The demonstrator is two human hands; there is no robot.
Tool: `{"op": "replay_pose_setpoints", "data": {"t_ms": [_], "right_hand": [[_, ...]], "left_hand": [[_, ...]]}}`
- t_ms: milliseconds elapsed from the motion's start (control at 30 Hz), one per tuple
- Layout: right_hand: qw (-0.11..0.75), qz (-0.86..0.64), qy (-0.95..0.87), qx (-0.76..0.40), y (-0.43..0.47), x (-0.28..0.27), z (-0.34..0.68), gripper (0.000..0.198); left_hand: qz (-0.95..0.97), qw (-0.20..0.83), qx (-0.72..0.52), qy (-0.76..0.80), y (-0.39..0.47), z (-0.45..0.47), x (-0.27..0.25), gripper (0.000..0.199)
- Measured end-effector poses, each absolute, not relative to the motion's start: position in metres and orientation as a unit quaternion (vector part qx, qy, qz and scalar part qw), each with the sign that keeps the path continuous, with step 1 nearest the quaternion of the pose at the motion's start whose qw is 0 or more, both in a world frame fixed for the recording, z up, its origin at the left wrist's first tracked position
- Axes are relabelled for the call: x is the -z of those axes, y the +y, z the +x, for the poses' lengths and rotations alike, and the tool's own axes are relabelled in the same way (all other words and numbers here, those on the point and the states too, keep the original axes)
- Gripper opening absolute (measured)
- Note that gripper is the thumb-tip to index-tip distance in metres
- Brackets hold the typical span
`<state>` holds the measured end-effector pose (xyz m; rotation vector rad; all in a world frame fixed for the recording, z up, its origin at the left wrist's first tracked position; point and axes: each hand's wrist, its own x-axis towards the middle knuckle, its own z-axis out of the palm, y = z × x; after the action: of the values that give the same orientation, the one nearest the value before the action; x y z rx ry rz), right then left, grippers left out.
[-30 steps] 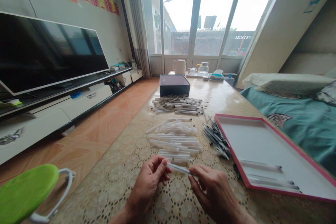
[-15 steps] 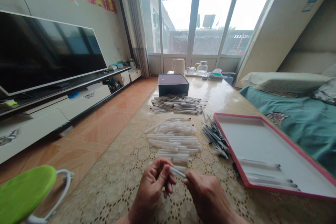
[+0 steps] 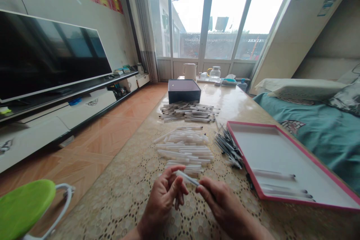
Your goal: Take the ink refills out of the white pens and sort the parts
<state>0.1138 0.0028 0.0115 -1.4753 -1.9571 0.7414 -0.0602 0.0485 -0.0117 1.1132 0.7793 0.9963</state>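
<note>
Both hands meet low in the middle of the table, over the lace cloth. My left hand (image 3: 164, 197) pinches one end of a thin white pen barrel (image 3: 187, 178). My right hand (image 3: 218, 200) grips its other end. Just beyond them lies a heap of white pen barrels (image 3: 184, 148). To its right is a bundle of dark refills (image 3: 226, 145). A pile of assembled pens (image 3: 189, 112) lies farther back.
A pink-rimmed white tray (image 3: 242, 153) with a few pens sits at right. A dark blue box (image 3: 183, 90), kettle (image 3: 189, 71) and glass jug stand at the far end. Green stool (image 3: 25, 206) at lower left, TV (image 3: 47, 60) at left, bed at right.
My hands have closed in on each other along the barrel, so less of it shows between them. The view has drifted slightly.
</note>
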Motion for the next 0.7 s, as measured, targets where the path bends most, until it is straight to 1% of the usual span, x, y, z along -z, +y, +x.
{"op": "replay_pose_setpoints", "data": {"t_ms": [67, 100, 200, 267, 333, 400, 433, 500, 567, 700], "right_hand": [[0.285, -0.573, -0.729, -0.243, 0.001, -0.024, 0.126, 0.026], [0.284, -0.588, -0.719, -0.236, 0.0, -0.032, 0.136, 0.025], [0.258, -0.637, -0.69, -0.229, 0.0, -0.054, 0.182, 0.027], [0.236, -0.679, -0.673, -0.173, 0.003, -0.061, 0.224, 0.023], [0.218, -0.715, -0.661, -0.073, 0.008, -0.059, 0.265, 0.019], [0.163, -0.738, -0.655, -0.01, 0.011, -0.049, 0.299, 0.014], [0.142, -0.741, -0.656, -0.011, 0.011, -0.043, 0.312, 0.014], [0.125, -0.731, -0.668, -0.055, 0.009, -0.029, 0.328, 0.014], [0.122, -0.724, -0.673, -0.092, 0.003, -0.017, 0.333, 0.015], [0.127, -0.721, -0.669, -0.13, -0.009, -0.004, 0.331, 0.016]], "left_hand": [[0.481, 0.666, -0.442, 0.36, 0.051, -0.061, 0.012, 0.052], [0.472, 0.666, -0.444, 0.37, 0.051, -0.061, 0.013, 0.054], [0.446, 0.665, -0.452, 0.394, 0.052, -0.061, 0.013, 0.047], [0.442, 0.665, -0.451, 0.399, 0.053, -0.061, 0.013, 0.044], [0.445, 0.664, -0.448, 0.4, 0.053, -0.06, 0.014, 0.041], [0.449, 0.663, -0.446, 0.4, 0.054, -0.059, 0.015, 0.039], [0.45, 0.662, -0.445, 0.401, 0.054, -0.059, 0.015, 0.038], [0.453, 0.661, -0.441, 0.404, 0.054, -0.058, 0.014, 0.037], [0.456, 0.659, -0.437, 0.409, 0.054, -0.058, 0.013, 0.036], [0.453, 0.655, -0.435, 0.42, 0.053, -0.057, 0.01, 0.037]]}}
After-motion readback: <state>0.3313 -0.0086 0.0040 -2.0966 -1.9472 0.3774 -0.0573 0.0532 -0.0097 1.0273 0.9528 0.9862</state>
